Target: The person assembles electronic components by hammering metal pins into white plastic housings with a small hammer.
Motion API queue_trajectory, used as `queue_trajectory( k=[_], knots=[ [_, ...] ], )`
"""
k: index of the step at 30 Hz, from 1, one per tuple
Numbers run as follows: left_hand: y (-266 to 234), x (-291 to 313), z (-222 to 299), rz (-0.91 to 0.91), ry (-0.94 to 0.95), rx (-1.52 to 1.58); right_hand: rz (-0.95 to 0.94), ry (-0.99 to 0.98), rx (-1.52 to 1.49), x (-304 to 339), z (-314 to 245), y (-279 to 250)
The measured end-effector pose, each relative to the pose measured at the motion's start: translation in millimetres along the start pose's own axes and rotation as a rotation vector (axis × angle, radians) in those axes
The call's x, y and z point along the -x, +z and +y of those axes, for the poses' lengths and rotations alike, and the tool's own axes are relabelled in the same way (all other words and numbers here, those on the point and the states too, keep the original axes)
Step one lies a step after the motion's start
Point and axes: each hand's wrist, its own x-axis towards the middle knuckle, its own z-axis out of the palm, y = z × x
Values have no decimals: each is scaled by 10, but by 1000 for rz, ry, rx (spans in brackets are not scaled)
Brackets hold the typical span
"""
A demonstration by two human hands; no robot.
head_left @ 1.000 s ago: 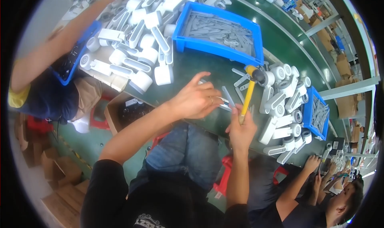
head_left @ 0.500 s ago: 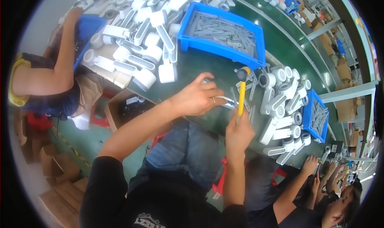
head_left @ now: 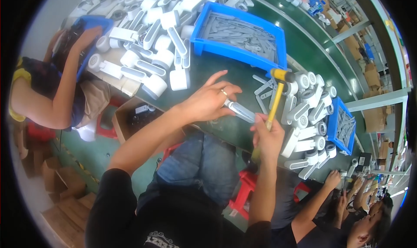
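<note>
My left hand point(head_left: 207, 101), with a ring on one finger, grips one end of a white plastic part point(head_left: 241, 111) with a long grey inset. The part slants over the green table, and my left hand hides its rear end. My right hand point(head_left: 269, 139) is closed on the yellow handle of a hammer point(head_left: 275, 103), whose head points up and away from me. The thumb and fingertips of that hand touch the part's near right end. Beyond the part lie several loose grey strips point(head_left: 262, 91).
A blue bin point(head_left: 196, 47) of grey strips stands behind my hands. White fan-like parts point(head_left: 167, 59) heap at the left, more point(head_left: 304, 113) at the right beside a smaller blue bin point(head_left: 333, 133). A person reaches into a blue bin point(head_left: 104, 23) at far left; others sit at right.
The hammer has tilted to the right and my right hand has shifted right and down, its fingertips now on the part. The person at left has moved a hand into the blue bin.
</note>
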Motion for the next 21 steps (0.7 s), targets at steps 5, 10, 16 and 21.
queue_trajectory(
  k=[5,10,16,21],
  knots=[
    [6,-19,-46,11,32,64,-147,51,145,-152,16,-94],
    [-46,-69,-64,-1,195,52,-287,117,294,-354,-217,-115],
    [-46,-92,-91,-28,190,109,-268,157,396,-330,-358,-70],
    [-40,-95,-62,-31,178,102,-285,312,317,-370,-228,-121]
  ],
)
